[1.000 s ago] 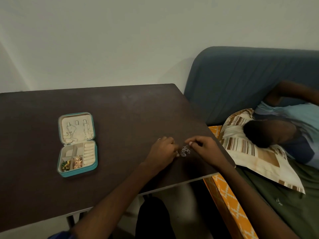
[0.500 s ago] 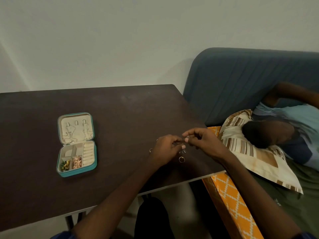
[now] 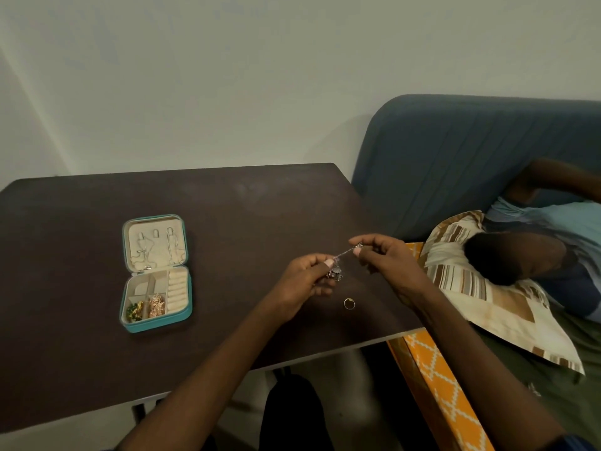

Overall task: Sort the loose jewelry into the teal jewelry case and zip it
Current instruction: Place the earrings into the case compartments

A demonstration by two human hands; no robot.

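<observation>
We note both hands raised above the dark table, right of centre in the frame. The left hand pinches one end of a silver chain between thumb and forefinger, the other fingers curled beneath. The right hand, slightly higher and to the right, pinches the opposite end between its fingertips. The chain runs taut and slanted between the two grips, rising toward the right. A cluster of small silver charms hangs from the chain just beside the left thumb, clear of the table surface as far as we can tell.

Below the hands, a gold ring lies flat on the table, apart from both hands.

The teal jewelry case sits open at the left of centre, well apart from the hands. Its lid lies back, with fine chains on the cream lining. In the lower tray, green-and-gold pieces and rose-gold pieces fill the two near compartments.

At the right of the frame we record a blue sofa, a striped pillow, and a person lying there.
</observation>
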